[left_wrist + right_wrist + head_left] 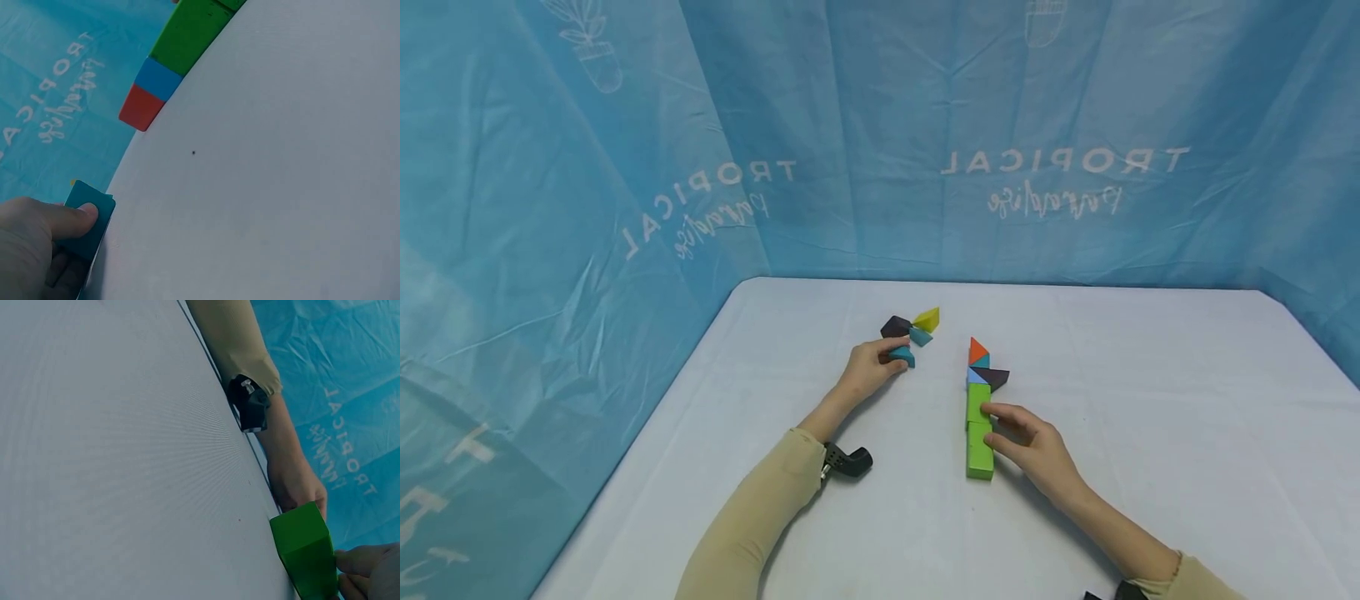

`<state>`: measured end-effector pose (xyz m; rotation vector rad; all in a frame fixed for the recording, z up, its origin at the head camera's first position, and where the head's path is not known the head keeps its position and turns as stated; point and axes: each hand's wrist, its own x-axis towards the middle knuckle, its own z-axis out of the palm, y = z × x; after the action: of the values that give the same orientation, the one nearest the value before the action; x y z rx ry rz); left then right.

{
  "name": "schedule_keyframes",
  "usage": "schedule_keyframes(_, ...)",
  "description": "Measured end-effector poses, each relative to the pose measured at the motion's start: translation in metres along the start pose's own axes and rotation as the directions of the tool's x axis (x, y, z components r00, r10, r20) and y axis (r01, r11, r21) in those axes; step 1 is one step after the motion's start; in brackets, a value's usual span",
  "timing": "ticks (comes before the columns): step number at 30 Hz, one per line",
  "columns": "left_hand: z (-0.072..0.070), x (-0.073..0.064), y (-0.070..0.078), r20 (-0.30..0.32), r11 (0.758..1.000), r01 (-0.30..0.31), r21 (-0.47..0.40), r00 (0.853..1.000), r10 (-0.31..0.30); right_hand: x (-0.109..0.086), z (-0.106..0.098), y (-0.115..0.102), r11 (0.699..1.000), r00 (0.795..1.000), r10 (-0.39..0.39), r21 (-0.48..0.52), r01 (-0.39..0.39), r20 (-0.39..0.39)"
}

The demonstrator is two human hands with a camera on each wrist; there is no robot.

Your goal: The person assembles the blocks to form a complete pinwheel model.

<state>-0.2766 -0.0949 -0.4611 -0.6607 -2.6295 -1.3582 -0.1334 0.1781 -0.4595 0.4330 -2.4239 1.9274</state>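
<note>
My left hand (867,372) pinches a teal block (902,357) between thumb and fingers, left of the table's middle. In the left wrist view the thumb presses the flat face of that teal block (97,219). Two green blocks (979,454) lie end to end in a row. The thumb and index finger of my right hand (1037,450) touch the row's right side; the other fingers are loosely bent. Beyond the green blocks sit a light blue piece (974,377), a dark wedge (996,377), another teal piece (983,362) and an orange triangle (977,351).
Behind my left hand lie a dark block (894,326), a yellow-green block (928,320) and a small teal block (921,337). A white table (1150,417) carries everything. Blue printed curtains (880,125) hang behind it and on the left.
</note>
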Motion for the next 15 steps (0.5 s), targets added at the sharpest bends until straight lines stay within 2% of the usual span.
schedule_keyframes(6, 0.006, 0.004, 0.007, -0.032, 0.999, -0.007, -0.033, 0.999, 0.006, -0.001, -0.001, 0.001, 1.000, 1.000, -0.004, 0.004, 0.004, -0.002)
schedule_keyframes(11, 0.018, 0.014, 0.023, 0.016, 0.998, -0.033, -0.062, 0.999, 0.035, 0.000, -0.001, 0.000, 1.000, 1.000, -0.003, -0.010, 0.003, -0.005)
schedule_keyframes(15, 0.031, 0.022, 0.028, 0.060, 0.999, -0.022, -0.035, 0.998, 0.025, 0.001, 0.000, -0.001, 1.000, 1.000, 0.009, -0.020, -0.009, -0.002)
